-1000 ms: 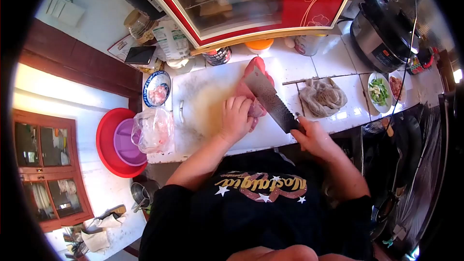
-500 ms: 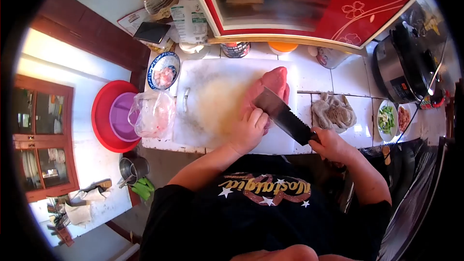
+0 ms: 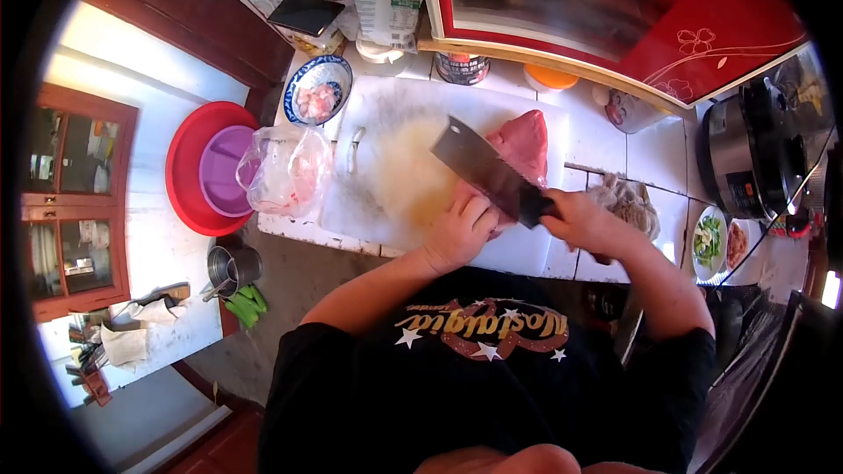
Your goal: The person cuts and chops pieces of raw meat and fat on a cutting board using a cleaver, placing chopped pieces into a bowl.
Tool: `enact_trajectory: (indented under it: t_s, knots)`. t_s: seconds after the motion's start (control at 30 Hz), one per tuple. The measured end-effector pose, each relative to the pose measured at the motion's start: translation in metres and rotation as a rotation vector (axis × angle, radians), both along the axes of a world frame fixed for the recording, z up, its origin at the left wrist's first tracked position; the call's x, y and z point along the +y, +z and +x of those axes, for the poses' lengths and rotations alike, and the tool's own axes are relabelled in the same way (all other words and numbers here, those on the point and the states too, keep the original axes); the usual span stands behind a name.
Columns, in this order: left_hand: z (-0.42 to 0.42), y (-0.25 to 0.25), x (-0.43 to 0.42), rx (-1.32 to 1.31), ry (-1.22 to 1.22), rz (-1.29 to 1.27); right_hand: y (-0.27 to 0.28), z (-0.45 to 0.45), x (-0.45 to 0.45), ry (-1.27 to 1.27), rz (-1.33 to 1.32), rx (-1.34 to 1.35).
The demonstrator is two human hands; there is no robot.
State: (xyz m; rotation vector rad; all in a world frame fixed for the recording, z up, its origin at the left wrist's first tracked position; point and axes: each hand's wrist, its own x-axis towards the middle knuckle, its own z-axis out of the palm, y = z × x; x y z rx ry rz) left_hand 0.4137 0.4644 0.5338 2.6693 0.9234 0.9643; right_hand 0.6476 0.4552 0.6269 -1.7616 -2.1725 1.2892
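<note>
A slab of raw red meat (image 3: pixel 524 142) lies on the right half of a white cutting board (image 3: pixel 527 252). The fingers of my left hand (image 3: pixel 461 230) are curled over the near end of the meat, holding it down. My right hand (image 3: pixel 584 221) is wrapped around the handle of a dark, wide-bladed cleaver (image 3: pixel 481 162). Its blade slants up and left across the meat, close beyond my left fingertips, and hides the meat's middle. Whether the edge touches the meat, I cannot tell.
Left of the board are a clear plastic bag (image 3: pixel 288 177), a patterned bowl (image 3: pixel 318 92) with pale pieces and a red basin (image 3: pixel 182 171). A crumpled cloth (image 3: pixel 628 202), plate of chopped greens (image 3: pixel 709 241) and cooker (image 3: pixel 746 154) stand right. A red-framed cabinet (image 3: pixel 562 26) borders the back.
My right hand has shifted the cleaver up and left, so its blade reaches farther past the meat. My left hand stays on the meat. The whole view has turned slightly.
</note>
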Motion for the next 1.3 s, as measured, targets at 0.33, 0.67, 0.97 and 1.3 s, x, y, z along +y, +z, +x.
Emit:
enact_trajectory:
  t_s: [0.33,0.67,0.97,1.3]
  knots:
    - [-0.002,-0.005,-0.01,0.003,-0.045,0.037,0.007,0.028,-0.04,-0.021,-0.085,0.015]
    - [-0.006,0.001,-0.018,-0.08,-0.076,0.038,-0.037,-0.04,0.007,0.059,0.157,0.005]
    - [-0.034,0.012,-0.033,0.033,-0.107,-0.259,0.008,0.007,0.006,-0.294,-0.386,0.336]
    - [-0.023,0.023,-0.027,0.134,-0.048,-0.198,0.014,0.026,-0.055,-0.057,-0.07,0.088]
